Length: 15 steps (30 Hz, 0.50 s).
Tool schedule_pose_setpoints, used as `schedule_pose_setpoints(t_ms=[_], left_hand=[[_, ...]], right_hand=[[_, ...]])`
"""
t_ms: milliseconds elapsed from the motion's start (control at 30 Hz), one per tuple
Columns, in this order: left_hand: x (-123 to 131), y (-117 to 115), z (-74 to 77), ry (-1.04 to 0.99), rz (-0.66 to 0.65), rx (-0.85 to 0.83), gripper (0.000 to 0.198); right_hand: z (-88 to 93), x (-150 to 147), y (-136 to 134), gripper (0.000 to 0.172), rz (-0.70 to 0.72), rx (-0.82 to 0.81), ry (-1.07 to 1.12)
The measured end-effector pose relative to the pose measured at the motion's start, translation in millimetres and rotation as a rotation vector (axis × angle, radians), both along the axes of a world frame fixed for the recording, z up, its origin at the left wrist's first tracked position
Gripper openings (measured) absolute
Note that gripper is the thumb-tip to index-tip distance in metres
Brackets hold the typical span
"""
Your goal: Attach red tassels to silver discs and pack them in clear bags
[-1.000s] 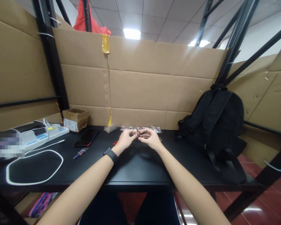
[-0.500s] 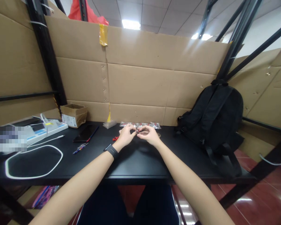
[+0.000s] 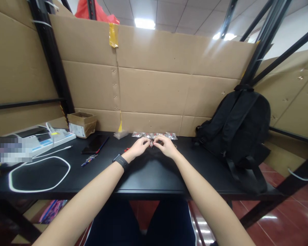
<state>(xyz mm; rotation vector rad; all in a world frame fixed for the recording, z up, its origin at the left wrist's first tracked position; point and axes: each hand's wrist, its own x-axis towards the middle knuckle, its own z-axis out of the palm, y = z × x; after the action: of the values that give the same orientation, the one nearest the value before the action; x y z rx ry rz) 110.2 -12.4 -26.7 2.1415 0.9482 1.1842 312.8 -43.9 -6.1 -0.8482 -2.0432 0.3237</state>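
Note:
My left hand [image 3: 138,147] and my right hand [image 3: 166,147] meet over the middle of the black table [image 3: 149,177], fingertips pinched together on a tiny dark and red part [image 3: 151,144] that is too small to name. A black watch [image 3: 120,161] sits on my left wrist. Just behind the hands, several small clear bags with red bits [image 3: 155,135] lie in a row against the cardboard wall. A small red piece [image 3: 126,149] lies on the table by my left hand.
A black backpack [image 3: 240,130] leans at the right. At the left lie a dark phone [image 3: 95,144], a small cardboard box [image 3: 82,124], a white power strip [image 3: 45,140], a white-edged black mat [image 3: 38,174] and a key ring [image 3: 88,160]. Cardboard walls [image 3: 154,89] surround the table.
Both hands stay pinched together on the tiny part and have dropped slightly toward the table. The view has shifted a little.

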Motion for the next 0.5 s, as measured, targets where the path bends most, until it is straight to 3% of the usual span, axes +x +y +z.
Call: schedule_pose_setpoints(t_ms=[133,300,500], left_hand=[[-0.8,-12.6,10.3,0.038,0.144,0.097,0.034],[-0.3,-24.9,14.4,0.346,0.16,0.126,0.025],[0.4,-23.9,7.8,0.362,0.133,0.118,0.019]], right_hand=[[-1.6,-1.3,-1.4,0.005,-0.013,0.08,-0.111],[-2.6,-1.1,-1.8,0.005,-0.03,0.097,-0.114],[-5.4,3.6,3.6,0.005,-0.02,0.076,-0.125]])
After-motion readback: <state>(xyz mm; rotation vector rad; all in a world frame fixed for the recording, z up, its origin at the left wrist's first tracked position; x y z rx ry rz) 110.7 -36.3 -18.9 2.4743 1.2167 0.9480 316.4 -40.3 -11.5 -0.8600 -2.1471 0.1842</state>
